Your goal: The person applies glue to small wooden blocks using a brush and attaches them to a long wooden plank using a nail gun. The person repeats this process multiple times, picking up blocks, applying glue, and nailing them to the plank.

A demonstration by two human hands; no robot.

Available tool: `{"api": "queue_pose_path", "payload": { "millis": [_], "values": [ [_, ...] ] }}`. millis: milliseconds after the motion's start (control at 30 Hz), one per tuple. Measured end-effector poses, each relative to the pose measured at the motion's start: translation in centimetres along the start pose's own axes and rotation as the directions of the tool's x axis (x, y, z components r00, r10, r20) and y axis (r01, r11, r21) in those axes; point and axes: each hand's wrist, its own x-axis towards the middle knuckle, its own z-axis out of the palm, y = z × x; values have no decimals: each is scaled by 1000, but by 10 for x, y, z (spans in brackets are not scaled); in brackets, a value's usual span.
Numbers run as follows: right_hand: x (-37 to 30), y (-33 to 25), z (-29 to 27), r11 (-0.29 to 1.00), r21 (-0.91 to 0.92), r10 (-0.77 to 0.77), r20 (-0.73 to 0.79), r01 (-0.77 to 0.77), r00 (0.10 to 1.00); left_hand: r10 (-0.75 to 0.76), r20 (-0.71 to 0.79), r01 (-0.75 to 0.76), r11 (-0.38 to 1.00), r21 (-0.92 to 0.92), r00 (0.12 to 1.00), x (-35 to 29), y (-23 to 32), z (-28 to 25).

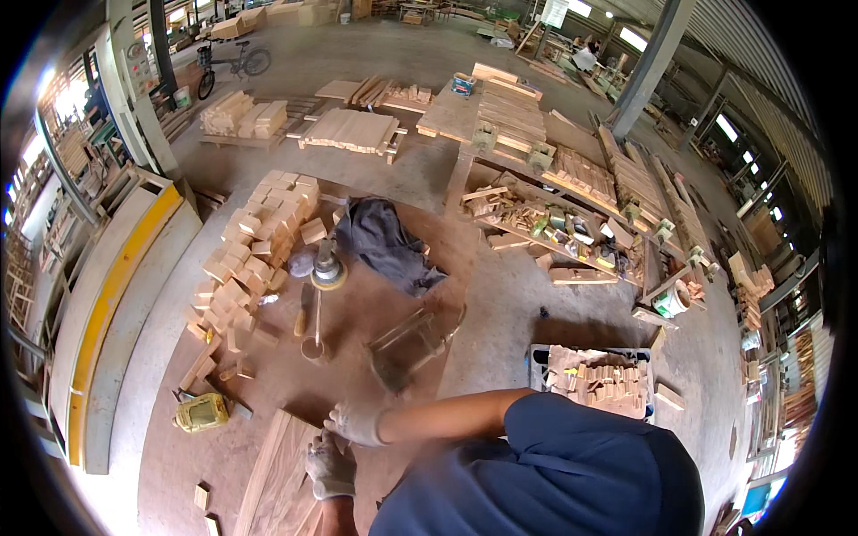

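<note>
Both hands wear pale work gloves and meet at the right edge of a wooden panel (279, 473). My right hand (357, 422) reaches in from the right, its fingers bent and closed near the panel's upper corner. Just below it, my left hand (331, 468) is closed too, its fingertips close to the right hand's. Whatever sits between the fingers is too small or hidden to make out. Left of the panel lies a yellowish plastic can (201, 413). Beyond the hands are a small cup (315, 349) and a blurred, see-through frame-like shape (411, 347).
A heap of wooden blocks (246, 246) covers the worktop's (402, 241) far left, beside a power sander (328, 266) and a dark cloth (384, 241). A crate of wood pieces (599, 380) is at right. Farther off stand benches with stacked boards (509, 116) and a bicycle (232, 64).
</note>
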Motion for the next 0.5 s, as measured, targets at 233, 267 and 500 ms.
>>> {"api": "queue_pose_path", "payload": {
  "millis": [233, 267, 500],
  "values": [
    [9, -10, 32, 990, -74, 122, -13, -122, 992, 84, -178, -99, 992, -75, 980, -39, -16, 10],
    [10, -9, 35, 987, -65, 145, -1, -144, 989, 90, -189, -110, 989, -97, 978, -46, -15, 10],
    [20, -15, 45, 964, -186, 154, -180, -188, 971, 11, -224, -30, 996, -84, 975, -109, -46, 43]
  ]
}}
